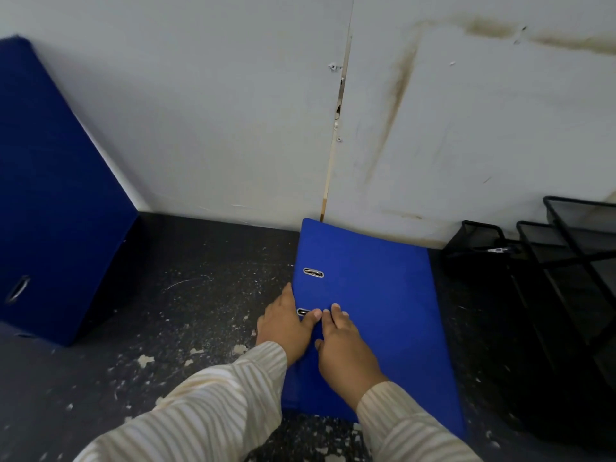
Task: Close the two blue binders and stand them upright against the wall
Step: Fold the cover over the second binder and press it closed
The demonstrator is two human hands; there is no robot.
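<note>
A bright blue binder (376,295) lies flat and closed on the dark speckled table, its far edge touching the white wall (233,128). Two metal slots show on its cover near the spine. My left hand (286,325) rests at the spine edge, fingers straight on the cover by the nearer slot. My right hand (343,348) presses flat on the cover beside it. A second, darker blue binder (56,208) stands closed at the far left, leaning against the wall.
A black wire-mesh desk organiser (546,278) stands at the right against the wall. The dark table (186,295) between the two binders is flecked with white chips. The wall has a vertical seam and brown stains.
</note>
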